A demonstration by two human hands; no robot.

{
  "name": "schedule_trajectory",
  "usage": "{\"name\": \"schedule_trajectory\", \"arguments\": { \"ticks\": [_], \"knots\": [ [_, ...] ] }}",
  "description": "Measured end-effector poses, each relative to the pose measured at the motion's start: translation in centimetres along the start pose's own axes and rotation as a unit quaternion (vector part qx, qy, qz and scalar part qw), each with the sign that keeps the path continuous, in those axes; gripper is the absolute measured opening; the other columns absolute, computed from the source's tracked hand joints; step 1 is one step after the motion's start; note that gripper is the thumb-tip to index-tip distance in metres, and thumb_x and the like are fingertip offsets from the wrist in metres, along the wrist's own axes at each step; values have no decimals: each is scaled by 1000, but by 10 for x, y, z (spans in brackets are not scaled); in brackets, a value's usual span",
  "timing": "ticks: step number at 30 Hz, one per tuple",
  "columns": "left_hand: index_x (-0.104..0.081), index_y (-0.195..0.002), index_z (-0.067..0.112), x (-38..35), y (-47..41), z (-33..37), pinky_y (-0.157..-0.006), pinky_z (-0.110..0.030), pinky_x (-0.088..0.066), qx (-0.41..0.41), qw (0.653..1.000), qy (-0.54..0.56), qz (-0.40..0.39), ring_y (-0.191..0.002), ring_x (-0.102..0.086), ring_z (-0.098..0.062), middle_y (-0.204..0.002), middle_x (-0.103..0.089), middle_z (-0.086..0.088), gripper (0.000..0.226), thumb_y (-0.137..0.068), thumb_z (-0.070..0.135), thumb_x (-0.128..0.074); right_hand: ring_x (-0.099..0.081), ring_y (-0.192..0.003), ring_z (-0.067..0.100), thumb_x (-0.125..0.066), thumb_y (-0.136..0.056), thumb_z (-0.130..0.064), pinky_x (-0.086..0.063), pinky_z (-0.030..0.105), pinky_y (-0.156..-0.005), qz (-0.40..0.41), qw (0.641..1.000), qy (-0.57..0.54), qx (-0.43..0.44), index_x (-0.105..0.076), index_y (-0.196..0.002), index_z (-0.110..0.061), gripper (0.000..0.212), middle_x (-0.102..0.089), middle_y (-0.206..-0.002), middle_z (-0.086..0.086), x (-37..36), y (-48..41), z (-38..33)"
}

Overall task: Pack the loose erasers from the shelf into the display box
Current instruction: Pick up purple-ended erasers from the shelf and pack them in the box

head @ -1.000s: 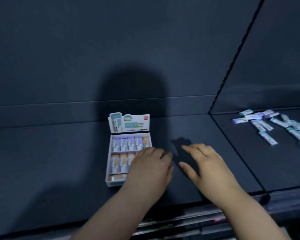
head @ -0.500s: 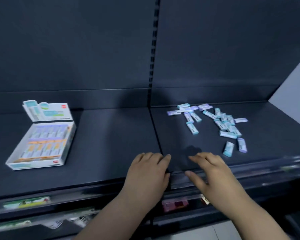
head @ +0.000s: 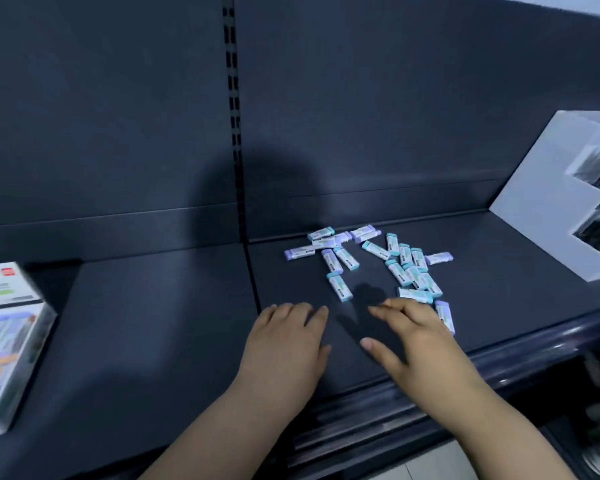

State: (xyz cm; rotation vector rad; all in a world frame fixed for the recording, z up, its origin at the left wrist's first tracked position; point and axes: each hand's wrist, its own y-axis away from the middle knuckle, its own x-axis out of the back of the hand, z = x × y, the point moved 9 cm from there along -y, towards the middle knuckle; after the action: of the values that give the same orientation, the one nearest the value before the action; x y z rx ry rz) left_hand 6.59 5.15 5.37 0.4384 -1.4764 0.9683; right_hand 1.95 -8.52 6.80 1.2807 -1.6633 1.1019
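While the bare left hand [head: 288, 344] and right hand [head: 421, 341] lie palm-down over the dark matte shelf [head: 160, 323], fingers relaxed and holding nothing, the small wrapped erasers with teal and purple ends [head: 399, 274] lie scattered just beyond the right hand. The blurred, partly filled white cardboard display box [head: 4, 348] sits well apart at the left edge.

no lettering can be read anywhere. display box [head: 11, 341], far left on the shelf [head: 153, 323]: a small red square mark [head: 5, 271] near its top edge, its inner white signs too blurred to read; the pale green and blue printing below it is blurred as well. loose erasers [head: 395, 268], right bay of the shelf: the wrappers carry fine dark print, too small to make out. white board [head: 541, 209], far right: a black-and-white picture with nothing legible.
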Motion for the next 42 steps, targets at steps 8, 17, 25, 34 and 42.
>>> {"name": "schedule_trajectory", "arguments": {
  "ticks": [8, 17, 25, 34, 42],
  "knots": [
    [-65, -115, 18, -28, -39, 5, -87, -38, -48, -17, 997, 6, -71, -95, -63, -21, -105, -65, 2, 52, -69, 40, -75, -43, -122, 15, -62, -80, -45, -33, 29, -106, -3, 999, -24, -45, -58, -122, -22, 48, -50, -126, -6, -12, -19, 42],
    [-66, -113, 22, -45, -78, 29, -88, -34, -48, 26, 995, 18, -93, -97, -62, -17, -105, -66, 3, 49, -68, 41, -76, -45, -115, 14, -66, -81, -36, -35, 25, -100, -19, 999, -45, -2, -60, -120, -19, 43, -51, -122, -7, -4, -66, 92],
    [-28, -144, 30, -58, -125, 87, -106, -26, -20, 78, 995, 31, -52, -129, -30, -15, -139, -36, 10, 49, -97, 42, -34, -49, -114, 10, -68, -79, -37, -32, 13, -93, -148, 988, -6, 46, -60, -118, -27, 41, -55, -118, -9, 2, -108, 177],
    [-65, -107, 39, -68, -138, 122, -76, -31, -44, 132, 987, 34, -87, -96, -58, -16, -99, -61, 13, 30, -77, 32, -64, -46, -99, 0, -70, -60, -61, -42, 21, -87, -300, 943, -12, 142, -48, -108, -39, 58, -45, -106, -19, -6, -87, 188],
    [-52, -124, 37, -70, -131, 128, -92, -26, -29, 198, 977, 2, -79, -118, -42, -12, -122, -52, 14, 35, -91, 27, -48, -51, -101, 9, -41, -54, -66, -42, 27, -83, -160, 964, -15, 212, -53, -108, -36, 63, -52, -103, -17, -11, -78, 176]
  ]
}}
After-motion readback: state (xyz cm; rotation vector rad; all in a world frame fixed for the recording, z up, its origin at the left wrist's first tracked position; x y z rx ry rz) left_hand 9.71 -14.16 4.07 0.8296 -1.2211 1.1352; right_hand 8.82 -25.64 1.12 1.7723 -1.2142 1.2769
